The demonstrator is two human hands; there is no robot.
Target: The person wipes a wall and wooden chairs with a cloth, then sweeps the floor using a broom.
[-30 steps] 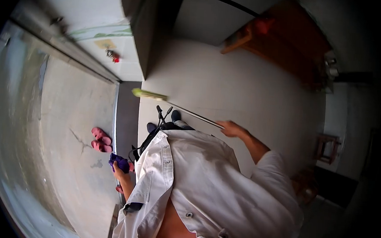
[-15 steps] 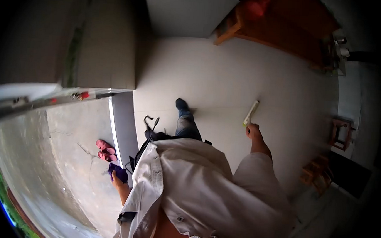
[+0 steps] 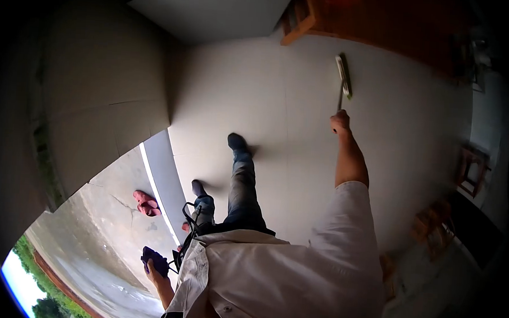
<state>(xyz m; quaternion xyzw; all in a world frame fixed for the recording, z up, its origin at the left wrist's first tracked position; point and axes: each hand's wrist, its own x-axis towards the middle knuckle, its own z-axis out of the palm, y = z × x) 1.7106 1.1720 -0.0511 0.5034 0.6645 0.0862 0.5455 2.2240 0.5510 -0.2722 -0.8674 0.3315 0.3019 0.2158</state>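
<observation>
My right hand is closed around the thin handle of what looks like a flat mop, whose long pale head has a green edge. The arm is stretched forward over the floor. My left hand is closed on a dark purple bundle, held out beside my waist; it looks like cloth, but its kind is unclear. Black straps or cords hang at my waist close to that hand.
Pale floor tiles spread ahead of me. A door sill lies left, with red slippers on concrete beyond it. Wooden furniture stands at the far side. Small wooden stools are on the right. A grey wall rises at left.
My right arm has reached farther forward, taking the mop away from my body. Both of my legs now show. The view has turned, and my left hand still holds the purple bundle.
</observation>
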